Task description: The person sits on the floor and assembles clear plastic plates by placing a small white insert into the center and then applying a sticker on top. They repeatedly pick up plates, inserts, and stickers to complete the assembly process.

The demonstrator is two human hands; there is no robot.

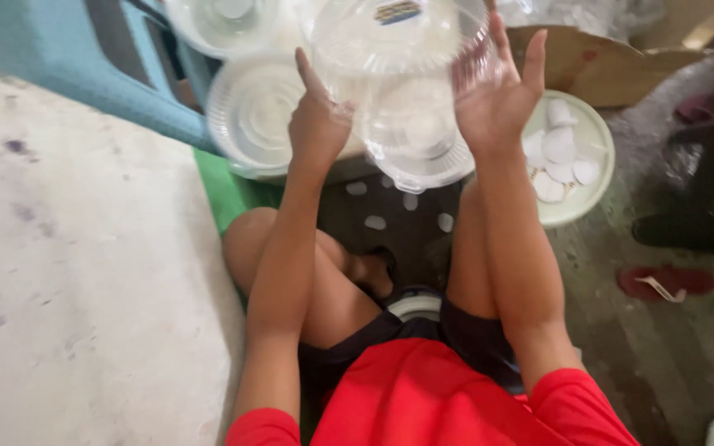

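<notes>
Hands: both raised out in front, the left hand [317,124] and right hand [497,95] pressing in from opposite sides on a clear plastic tub [398,41], so it is pinched between the two palms rather than gripped by either alone.
Grey floor: the pale concrete slab [76,272] fills the left side; the person sits beside it with knees drawn up.
Red shirt: the shirt [431,396] fills the bottom edge, both forearms reaching up and away from it.
Cardboard: a brown box flap [621,62] lies behind the right hand, with crumpled clear wrap above it.
Clear plastic tub: held high, near the top middle, blurred; its wide mouth seems to face down over the other tubs, which would suit a two-sided hold.
Stacked tubs: more clear round containers [254,111] sit just below and left of the held one, nested close together.
Pale bowl: a round bowl [597,161] stands just right of the right wrist, within easy reach, holding flat white discs [559,144].
Left hand pose: fingers point upward, thumb side against the tub wall, wrist straight.
Right hand pose: fingers spread wide and open, palm flat on the tub's side.
Loose discs: a few white discs [376,222] lie scattered on the dark floor between the knees.
</notes>
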